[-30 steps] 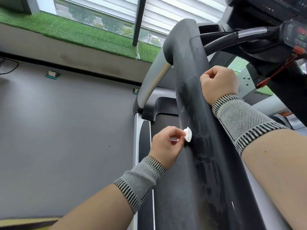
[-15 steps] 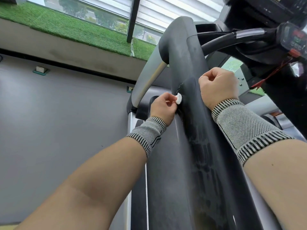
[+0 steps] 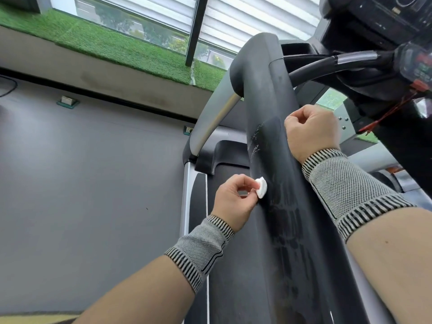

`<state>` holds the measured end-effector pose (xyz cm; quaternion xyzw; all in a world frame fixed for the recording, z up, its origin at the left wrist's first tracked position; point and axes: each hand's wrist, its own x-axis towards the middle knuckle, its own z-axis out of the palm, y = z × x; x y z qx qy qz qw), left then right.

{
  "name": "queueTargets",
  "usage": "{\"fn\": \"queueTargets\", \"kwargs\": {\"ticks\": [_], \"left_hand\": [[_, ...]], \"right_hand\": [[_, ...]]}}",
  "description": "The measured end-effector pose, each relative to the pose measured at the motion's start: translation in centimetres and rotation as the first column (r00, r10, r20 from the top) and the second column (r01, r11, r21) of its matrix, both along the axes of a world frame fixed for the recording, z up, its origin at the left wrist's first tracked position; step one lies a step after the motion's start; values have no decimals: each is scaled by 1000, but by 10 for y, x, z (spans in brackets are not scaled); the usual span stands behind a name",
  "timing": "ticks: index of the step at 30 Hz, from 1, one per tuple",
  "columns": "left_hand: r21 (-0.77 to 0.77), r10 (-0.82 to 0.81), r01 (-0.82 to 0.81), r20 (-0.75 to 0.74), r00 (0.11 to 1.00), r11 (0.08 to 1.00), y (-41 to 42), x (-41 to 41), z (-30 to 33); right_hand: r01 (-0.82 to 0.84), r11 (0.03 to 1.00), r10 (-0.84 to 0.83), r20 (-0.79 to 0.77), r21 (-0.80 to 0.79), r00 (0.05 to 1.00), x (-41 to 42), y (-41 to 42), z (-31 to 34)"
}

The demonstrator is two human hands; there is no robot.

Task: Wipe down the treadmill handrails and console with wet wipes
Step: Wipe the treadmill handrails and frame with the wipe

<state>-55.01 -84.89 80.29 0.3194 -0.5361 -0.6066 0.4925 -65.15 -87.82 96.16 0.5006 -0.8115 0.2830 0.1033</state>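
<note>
Gym: treadmill (image 3: 275,206), grey rubber floor (image 3: 93,183), window (image 3: 163,24).

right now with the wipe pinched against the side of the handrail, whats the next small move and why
Probably slide the left hand forward along the handrail, keeping the folded wet wipe pressed on. Streaky wet marks cover the rail below the wipe, while whitish scuffs show just ahead of it, and the stretch beyond toward the console looks dry. The right hand rests on the rail, fist closed.

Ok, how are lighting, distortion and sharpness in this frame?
Head view: daylight from the window, with no harsh glare; wide-angle bending curves the handrail; left hand and wipe sharp; console dark and dim at the top right.
</note>
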Motion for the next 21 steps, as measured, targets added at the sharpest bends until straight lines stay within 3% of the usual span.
{"fn": "queueTargets", "kwargs": {"ticks": [5, 13, 21], "left_hand": [[-32, 48, -46, 46, 998, 998, -36, -12, 8], [68, 56, -63, 95, 994, 996, -115, -41, 27], [197, 42, -48, 34, 999, 979, -74, -21, -1]], "right_hand": [[-13, 1000, 13, 12, -16, 1000, -4, -1, -2], [0, 1000, 0, -19, -3, 1000, -4, -3, -3], [1, 1000, -1, -13, -17, 1000, -3, -1, -1]]}}
